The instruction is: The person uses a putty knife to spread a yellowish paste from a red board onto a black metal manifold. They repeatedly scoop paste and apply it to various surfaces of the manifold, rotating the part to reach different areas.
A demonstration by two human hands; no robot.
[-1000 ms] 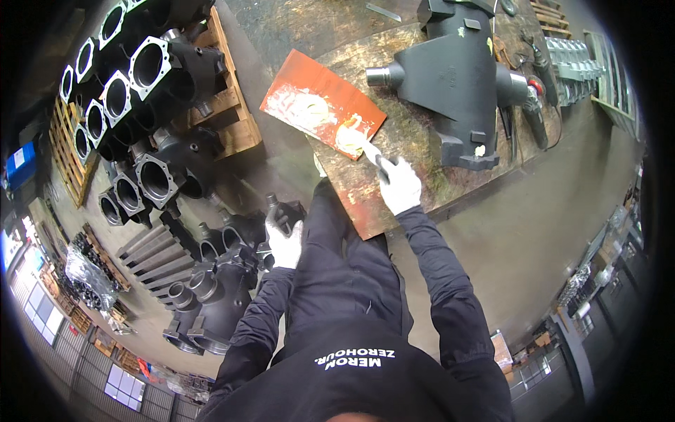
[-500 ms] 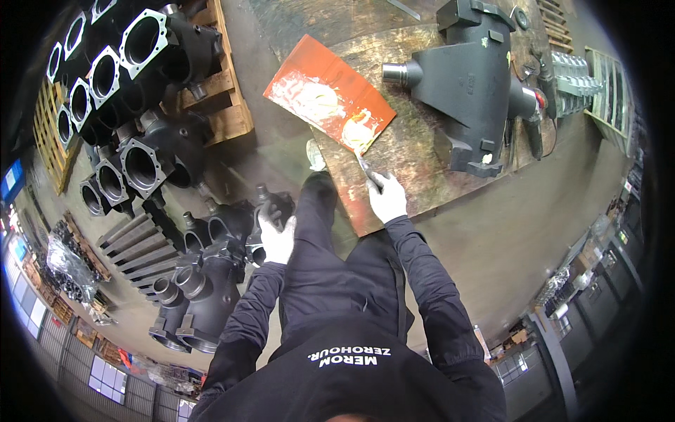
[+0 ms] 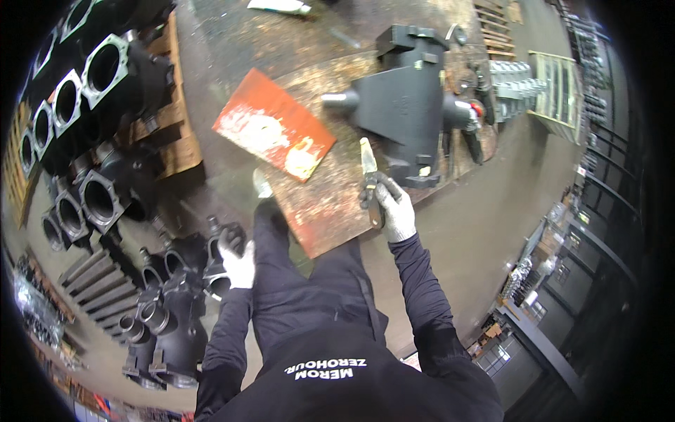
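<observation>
In my right hand (image 3: 391, 204) is a putty knife (image 3: 368, 156), gripped in a white glove with dark fingers. Its pale-smeared blade points away from me, over the worn tabletop near the large dark grey casting (image 3: 397, 105). To the left of the blade lies an orange-red board (image 3: 271, 105), carrying a white smear (image 3: 261, 132) and a yellowish lump of paste (image 3: 302, 157). My left hand (image 3: 237, 259), gloved the same way, hangs beside my left thigh above dark castings on the floor. Its fingers look loosely apart, with nothing visible in them.
The worn table (image 3: 316, 228) reaches toward my legs with one corner. Dark pipe castings (image 3: 179, 320) stand at lower left, with more flanged castings (image 3: 105, 70) near a wooden pallet (image 3: 184, 133). A white tube (image 3: 279, 6) lies at the far edge; grey-green metal parts (image 3: 517, 88) are at right.
My right hand has lifted the putty knife off the paste on the board and moved it right, toward the casting. The whole view has shifted; my left hand stays low by my thigh.
</observation>
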